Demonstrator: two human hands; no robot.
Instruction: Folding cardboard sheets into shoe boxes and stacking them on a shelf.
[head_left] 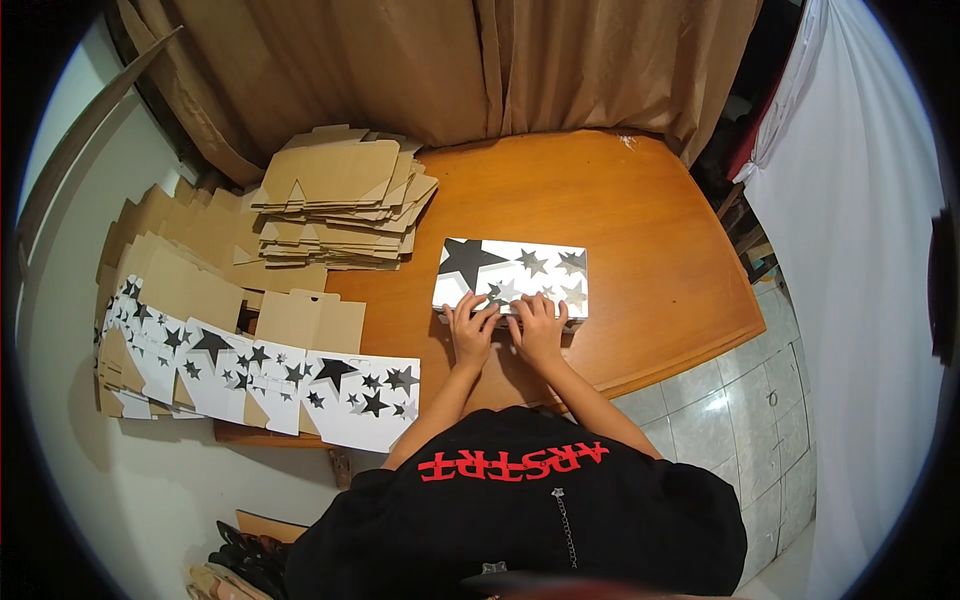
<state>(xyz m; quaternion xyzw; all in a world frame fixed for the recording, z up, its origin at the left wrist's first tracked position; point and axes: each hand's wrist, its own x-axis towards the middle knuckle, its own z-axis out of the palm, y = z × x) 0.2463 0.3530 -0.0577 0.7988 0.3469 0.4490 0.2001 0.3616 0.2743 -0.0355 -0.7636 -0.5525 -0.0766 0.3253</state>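
A closed white cardboard box (513, 262) with black and grey stars on its lid sits on the wooden table in front of me. My left hand (471, 328) grips its near edge left of the middle, fingertips bent over the lid. Just beside it, my right hand (539, 330) holds the same edge, its fingers also on the lid. The thumbs point toward each other along the front side. That front side is mostly hidden behind my hands.
On the left, flat unfolded star-printed box blanks (362, 400) overlap, some past the table edge. Behind them rises a stack of plain brown folded cardboard (335, 175). The wooden table (660, 270) ends at a curved right edge. Brown curtains (400, 70) hang behind; a white cloth (850, 250) hangs at right.
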